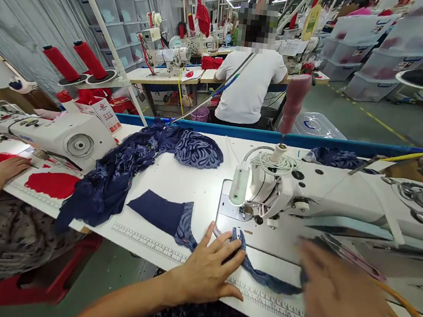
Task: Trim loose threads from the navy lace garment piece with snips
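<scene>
My left hand (214,265) lies flat with fingers spread on a navy lace-trimmed garment piece (161,213) in front of the sewing machine (344,199). Beneath and beyond its fingertips runs a narrow navy lace strip (270,279), which curves to the right along the table. My right hand (344,296) is smeared by motion at the strip's right end, close to some dark fabric; its grip does not show clearly. Beside it are a pair of pink-edged snips (356,259) and an orange handle loop (413,316), partly covered by the hand.
A heap of navy lace fabric (118,168) lies left on the white table (156,172). A printed ruler (148,243) follows the front edge. At left, another person's hand (7,171) touches red fabric by a second machine (72,137). A person in white (246,86) sits ahead.
</scene>
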Available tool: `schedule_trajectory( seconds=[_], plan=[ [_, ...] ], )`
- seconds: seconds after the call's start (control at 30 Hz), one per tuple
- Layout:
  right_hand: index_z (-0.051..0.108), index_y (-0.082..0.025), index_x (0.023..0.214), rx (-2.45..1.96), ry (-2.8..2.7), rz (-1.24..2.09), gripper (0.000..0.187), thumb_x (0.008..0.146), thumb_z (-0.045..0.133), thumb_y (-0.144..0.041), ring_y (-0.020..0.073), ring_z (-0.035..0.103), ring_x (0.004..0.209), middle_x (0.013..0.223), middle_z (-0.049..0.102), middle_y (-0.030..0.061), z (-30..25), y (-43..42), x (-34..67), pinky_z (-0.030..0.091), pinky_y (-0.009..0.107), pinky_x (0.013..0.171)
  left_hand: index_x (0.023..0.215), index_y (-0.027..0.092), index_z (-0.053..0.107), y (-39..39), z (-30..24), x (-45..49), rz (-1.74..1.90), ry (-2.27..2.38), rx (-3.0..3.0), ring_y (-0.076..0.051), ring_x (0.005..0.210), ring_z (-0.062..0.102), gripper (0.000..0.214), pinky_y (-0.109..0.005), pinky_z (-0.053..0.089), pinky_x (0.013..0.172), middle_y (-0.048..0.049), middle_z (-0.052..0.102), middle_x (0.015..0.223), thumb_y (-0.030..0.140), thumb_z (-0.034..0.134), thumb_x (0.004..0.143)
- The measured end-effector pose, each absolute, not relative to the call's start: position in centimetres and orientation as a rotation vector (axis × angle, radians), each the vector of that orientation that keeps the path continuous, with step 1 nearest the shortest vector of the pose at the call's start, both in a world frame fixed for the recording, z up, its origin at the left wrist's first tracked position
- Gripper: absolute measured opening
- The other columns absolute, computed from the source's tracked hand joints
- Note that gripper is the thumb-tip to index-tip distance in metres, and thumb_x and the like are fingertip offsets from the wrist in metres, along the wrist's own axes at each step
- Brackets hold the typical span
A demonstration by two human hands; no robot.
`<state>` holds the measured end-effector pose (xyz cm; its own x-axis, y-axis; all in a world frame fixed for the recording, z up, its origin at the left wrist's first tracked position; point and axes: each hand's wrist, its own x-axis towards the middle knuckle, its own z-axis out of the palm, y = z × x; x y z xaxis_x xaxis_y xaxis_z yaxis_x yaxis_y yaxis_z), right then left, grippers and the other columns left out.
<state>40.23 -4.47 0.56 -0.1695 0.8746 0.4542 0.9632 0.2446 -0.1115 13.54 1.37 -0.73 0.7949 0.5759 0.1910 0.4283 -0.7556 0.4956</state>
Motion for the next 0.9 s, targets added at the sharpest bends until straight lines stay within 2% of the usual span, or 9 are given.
schedule_trajectory(
  seconds=[0.1,0.17,0.4,0.53,0.67,0.73,0.8,0.87,0.9],
  plan=[
    [0.055,-0.023,0.132,-1.354,-2.272,-0.192,0.040,0.093,0.045,-0.017,0.0234,0.058,0.108,0.120,0.063,0.0074,-1.4,-2.5,36.1,0.042,0.041,0.095,0.149,0.018,0.034,1.3,-0.8,13.5,0.468,0.765,2.548,-0.036,0.143,0.031,0.077,-0.064,-0.001,0.117,-0.0188,0.046,0.147,0.059,0.056,0.088],
    [0.059,-0.019,0.127,-1.298,-2.272,-0.161,0.035,0.096,0.043,-0.017,0.0215,0.057,0.107,0.117,0.064,0.0083,-2.7,-1.5,34.7,0.043,0.037,0.092,0.151,0.018,0.031,1.2,-0.8,13.4,0.474,0.758,2.524,-0.035,0.143,0.032,0.077,-0.063,-0.003,0.118,-0.0191,0.044,0.148,0.056,0.056,0.089],
    [0.055,-0.017,0.133,-1.392,-2.249,-0.165,0.038,0.098,0.042,-0.019,0.0240,0.055,0.105,0.117,0.060,0.0117,-3.9,-0.5,34.5,0.042,0.038,0.088,0.150,0.016,0.031,1.3,-0.7,13.4,0.450,0.735,2.496,-0.035,0.144,0.029,0.072,-0.064,-0.009,0.115,-0.0200,0.042,0.149,0.052,0.054,0.092],
    [0.053,-0.014,0.134,-1.412,-2.248,-0.176,0.037,0.100,0.040,-0.021,0.0233,0.056,0.101,0.113,0.061,0.0120,-2.9,-1.5,34.9,0.042,0.038,0.086,0.149,0.020,0.033,1.4,-0.9,13.3,0.497,0.751,2.489,-0.035,0.143,0.032,0.070,-0.067,-0.006,0.114,-0.0182,0.046,0.147,0.052,0.056,0.091],
    [0.057,-0.014,0.126,-1.397,-2.296,-0.223,0.035,0.101,0.040,-0.032,0.0230,0.059,0.095,0.106,0.062,0.0103,-2.2,-3.9,36.0,0.043,0.037,0.085,0.146,0.021,0.038,1.5,-0.5,12.7,0.519,0.763,2.493,-0.037,0.142,0.033,0.068,-0.069,-0.003,0.114,-0.0164,0.049,0.145,0.053,0.058,0.090],
    [0.059,-0.015,0.122,-1.380,-2.309,-0.236,0.033,0.102,0.039,-0.031,0.0207,0.060,0.088,0.100,0.062,0.0086,-2.2,-5.3,36.1,0.045,0.034,0.081,0.141,0.022,0.044,1.5,-0.1,12.4,0.524,0.774,2.476,-0.036,0.140,0.037,0.057,-0.066,0.004,0.117,-0.0148,0.053,0.141,0.048,0.057,0.092],
    [0.058,-0.015,0.122,-1.364,-2.296,-0.190,0.031,0.102,0.037,-0.026,0.0174,0.060,0.082,0.094,0.061,0.0067,-2.4,-6.3,35.8,0.045,0.030,0.076,0.133,0.022,0.051,1.6,0.2,12.6,0.552,0.895,2.391,-0.031,0.129,0.048,0.040,-0.056,0.025,0.115,-0.0122,0.061,0.130,0.039,0.051,0.097],
    [0.056,-0.015,0.125,-1.383,-2.264,-0.116,0.031,0.103,0.036,-0.024,0.0160,0.060,0.081,0.092,0.060,0.0061,-2.6,-6.9,35.3,0.045,0.027,0.071,0.122,0.020,0.054,2.1,0.4,13.4,0.564,1.151,2.262,-0.027,0.110,0.056,0.031,-0.046,0.043,0.099,-0.0105,0.065,0.113,0.037,0.051,0.097],
    [0.056,-0.015,0.126,-1.400,-2.250,-0.086,0.031,0.103,0.036,-0.025,0.0161,0.061,0.082,0.093,0.060,0.0062,-2.7,-7.1,35.0,0.045,0.027,0.070,0.116,0.018,0.055,2.4,0.4,13.9,0.536,1.279,2.212,-0.027,0.102,0.056,0.032,-0.043,0.046,0.091,-0.0100,0.064,0.106,0.040,0.054,0.095]
  ],
)
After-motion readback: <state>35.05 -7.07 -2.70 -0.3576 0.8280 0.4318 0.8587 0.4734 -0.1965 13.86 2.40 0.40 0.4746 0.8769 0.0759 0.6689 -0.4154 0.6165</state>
